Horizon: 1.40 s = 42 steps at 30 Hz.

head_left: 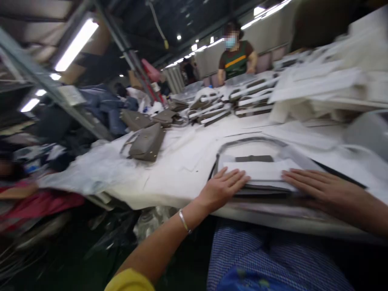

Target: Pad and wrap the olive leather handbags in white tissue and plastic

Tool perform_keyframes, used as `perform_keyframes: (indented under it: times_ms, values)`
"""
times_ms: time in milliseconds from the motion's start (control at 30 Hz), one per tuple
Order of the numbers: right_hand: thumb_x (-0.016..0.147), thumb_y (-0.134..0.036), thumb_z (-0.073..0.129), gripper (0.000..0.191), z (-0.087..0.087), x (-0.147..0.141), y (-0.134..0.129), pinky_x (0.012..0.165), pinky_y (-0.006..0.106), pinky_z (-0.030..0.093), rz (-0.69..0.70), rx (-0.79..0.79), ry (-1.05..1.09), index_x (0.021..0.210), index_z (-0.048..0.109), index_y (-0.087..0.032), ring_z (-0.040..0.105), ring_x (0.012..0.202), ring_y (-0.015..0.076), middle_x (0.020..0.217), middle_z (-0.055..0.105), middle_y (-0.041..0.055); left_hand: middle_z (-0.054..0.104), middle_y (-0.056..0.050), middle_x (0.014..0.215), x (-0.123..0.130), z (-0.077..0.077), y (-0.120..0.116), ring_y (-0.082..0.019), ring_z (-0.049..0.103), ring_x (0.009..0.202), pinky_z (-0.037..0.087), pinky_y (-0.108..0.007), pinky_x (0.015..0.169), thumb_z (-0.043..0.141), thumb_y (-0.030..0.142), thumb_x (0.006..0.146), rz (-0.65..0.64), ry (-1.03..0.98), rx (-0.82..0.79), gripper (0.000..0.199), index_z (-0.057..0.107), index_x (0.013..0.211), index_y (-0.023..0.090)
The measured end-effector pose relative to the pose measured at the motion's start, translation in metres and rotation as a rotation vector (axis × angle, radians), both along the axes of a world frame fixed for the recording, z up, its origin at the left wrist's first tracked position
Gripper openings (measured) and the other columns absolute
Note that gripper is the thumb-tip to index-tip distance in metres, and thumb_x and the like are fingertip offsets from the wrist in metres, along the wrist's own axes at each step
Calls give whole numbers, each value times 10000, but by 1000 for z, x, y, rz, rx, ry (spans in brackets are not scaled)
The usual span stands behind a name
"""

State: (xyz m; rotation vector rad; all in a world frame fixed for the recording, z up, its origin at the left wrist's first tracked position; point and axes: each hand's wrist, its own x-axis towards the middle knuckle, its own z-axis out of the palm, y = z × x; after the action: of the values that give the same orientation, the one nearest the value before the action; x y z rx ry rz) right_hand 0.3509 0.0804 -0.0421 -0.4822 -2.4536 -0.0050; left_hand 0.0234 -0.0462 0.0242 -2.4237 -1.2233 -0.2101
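Note:
Both hands lie on a white sheet (260,170) that covers part of a flat dark grey bag (254,158) at the table's front edge. My left hand (223,189) rests on the sheet's left end, fingers stretched and palm down. On the right end lies my right hand (318,186), its fingers straight and a little blurred. Beyond the sheet, the bag's handle arches away from me, with pale wrapping around it. The bag's lower edge shows as dark layers between the hands.
Finished-looking grey bags (147,142) lie at the table's left. Stacked wrapped bags (254,99) are at the back, and piled white sheets (321,83) at the back right. Clear plastic (93,169) covers the left edge. A masked person (238,60) stands across the white table (182,169).

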Motion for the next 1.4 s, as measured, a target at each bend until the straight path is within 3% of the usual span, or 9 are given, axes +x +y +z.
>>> perform_keyframes:
  times_ms: [167, 400, 567, 700, 833, 1000, 1100, 1167, 1400]
  values:
    - [952, -251, 523, 592, 1, 12, -1, 1135, 489, 391, -33, -63, -229, 1523, 368, -267, 446, 1389, 263, 1509, 478, 79, 506, -67, 1481, 1, -14, 13, -208, 477, 1370, 381, -464, 1169, 472, 244, 1007, 16, -30, 1, 448, 440, 1450, 184]
    - [926, -230, 569, 586, 21, 3, -13, 1155, 490, 365, -59, -105, -240, 1492, 420, -236, 444, 1391, 271, 1518, 463, 94, 373, -91, 1570, -2, -24, 6, -236, 336, 1458, 344, -429, 1185, 519, 416, 973, 33, -1, -104, 632, 331, 1514, 147]
    - [956, -137, 444, 454, 24, 0, -56, 1085, 476, 431, -62, -107, -136, 1364, 576, -287, 591, 1236, 237, 1329, 650, 68, 372, -86, 1569, -3, -48, 3, -227, 315, 1468, 330, -429, 1194, 498, 284, 979, 55, -72, -6, 594, 308, 1524, 144]
    - [962, -269, 485, 295, 17, -16, -90, 901, 407, 541, -176, -459, -17, 1168, 693, -233, 682, 984, 238, 1096, 732, 103, 469, -96, 1505, -1, -53, 7, -224, 427, 1406, 404, -411, 1146, 478, 240, 988, 2, -120, 89, 575, 302, 1530, 162]
    - [895, -367, 584, 240, 16, -35, -97, 844, 426, 563, -312, -1096, 218, 1030, 691, -199, 699, 849, 241, 925, 736, 81, 525, -88, 1457, -1, -53, 10, -228, 525, 1326, 478, -404, 1079, 473, 175, 981, -35, -150, 177, 600, 267, 1545, 177]
    - [694, -275, 770, 265, 19, -54, -105, 1046, 396, 481, -197, -1720, 1016, 890, 609, -198, 662, 1102, 241, 1011, 705, 66, 575, -52, 1409, -1, -57, 13, -223, 603, 1238, 540, -377, 1004, 478, 138, 966, -50, -190, 260, 642, 240, 1555, 230]
    - [617, -157, 768, 336, 18, -70, -107, 1072, 350, 460, -166, -1848, 1404, 865, 549, -216, 651, 1145, 219, 1064, 694, 64, 595, -52, 1389, 0, -52, 11, -229, 630, 1201, 564, -368, 968, 496, 160, 966, -34, -239, 273, 661, 221, 1561, 251]
    - [617, -144, 753, 378, 19, -82, -103, 1055, 327, 463, -142, -1859, 1461, 936, 567, -222, 656, 1125, 194, 1098, 690, 51, 603, -44, 1383, 1, -46, 8, -222, 645, 1179, 576, -354, 949, 512, 181, 970, 10, -291, 266, 669, 216, 1562, 277]
    - [573, -120, 705, 474, 45, -112, -91, 1023, 342, 431, 18, -1772, 1004, 1030, 646, -232, 607, 1116, 196, 1061, 684, 0, 606, -22, 1383, -1, -52, 3, -203, 667, 1137, 589, -311, 896, 520, 161, 970, 101, -373, 291, 660, 248, 1552, 309]
